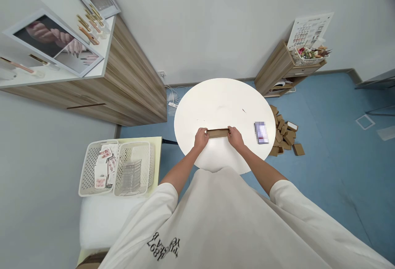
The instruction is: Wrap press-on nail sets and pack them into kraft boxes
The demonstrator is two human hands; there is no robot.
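Observation:
Both my hands grip a small brown cardboard box [217,133] over the middle of the round white table [222,96]. My left hand [201,138] is closed on its left end, and my right hand [235,137] on its right end. A dark gap runs along the box's far edge; whether its lid is fully open I cannot tell. To the right on the tabletop lies a pixelated purple and white object [261,133], its kind blurred out.
Several brown cardboard boxes [288,137] lie piled on the blue floor right of the table. Two white baskets [150,166] stand at left, holding printed cards and clear flat cases. A wooden cabinet [135,80] stands back left; a smaller one [274,65] back right.

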